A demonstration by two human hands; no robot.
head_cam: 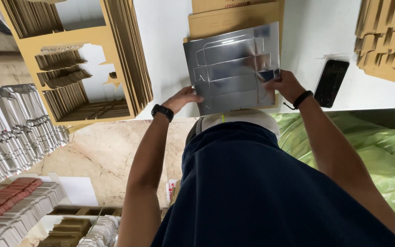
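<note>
My dark blue shirt point(261, 192) fills the space closest to me. Just past it, my two arms reach out to the near edge of the white counter point(161, 55).

My left hand point(184, 97) has a black watch on the wrist. Its fingers are curled and pinch the left edge of a shiny silver card sheet point(232, 68). My right hand point(286, 84) has a black band on the wrist. It is closed on the right edge of the same sheet, thumb on top. The sheet is flat, with fold lines pressed into it. It lies on a pile of brown card sheets point(234, 18), right between my hands.

Right of my right hand, a black phone point(331, 82) lies flat near the counter edge, with bare white counter around it. Below it is a green plastic bag point(380, 151).

Left of my left hand stands a big brown cardboard stack with holes cut in it point(83, 36). Further left, down by the stone floor point(101, 155), are rows of grey flat packs point(10, 132).

Far past my right hand, in the corner, is another brown cardboard stack point(387, 36).
</note>
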